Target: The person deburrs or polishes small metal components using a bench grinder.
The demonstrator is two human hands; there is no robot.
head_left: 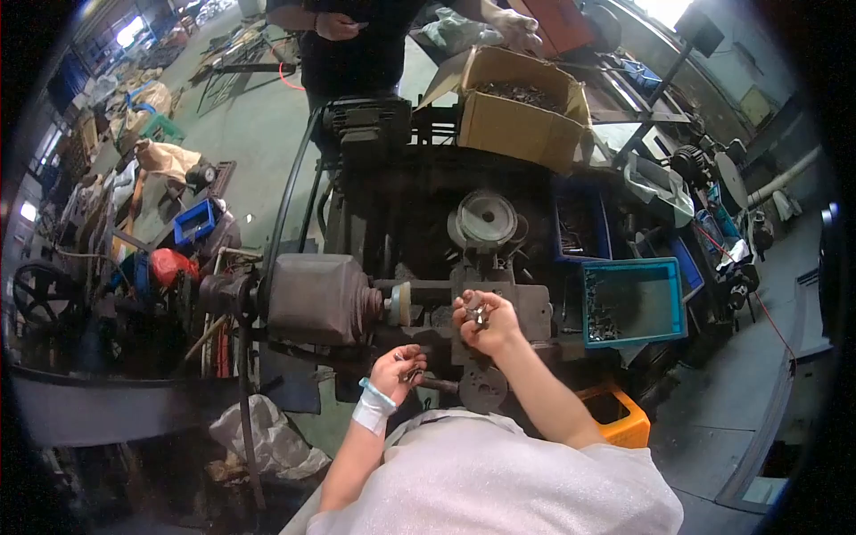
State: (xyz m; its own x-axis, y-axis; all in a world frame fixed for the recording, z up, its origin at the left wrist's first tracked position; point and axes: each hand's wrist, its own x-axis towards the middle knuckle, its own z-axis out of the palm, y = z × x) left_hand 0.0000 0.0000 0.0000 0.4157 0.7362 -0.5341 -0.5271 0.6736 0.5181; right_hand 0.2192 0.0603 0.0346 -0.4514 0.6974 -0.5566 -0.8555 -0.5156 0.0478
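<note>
My right hand [490, 328] is turned palm up over the machine bed [533, 308], its fingers curled round several small shiny metal parts [479, 314]. Lower and to its left, my left hand [395, 374] is closed with a small metal part [411, 374] at its fingertips; the part's exact shape is too small to make out. A pale band wraps that wrist. Between the hands and the grey machine head [316, 299] sits a spindle with a pale disc [404, 305], touched by neither hand. Just below my right hand is a dark round handwheel [482, 387].
A teal bin [635, 262] with small metal parts stands right of the machine, beside a blue bin [609, 234]. Beyond a round metal fixture [485, 219] is an open cardboard box [517, 135] of dark parts. Another person [352, 62] stands opposite. An orange stool [635, 426] is at lower right.
</note>
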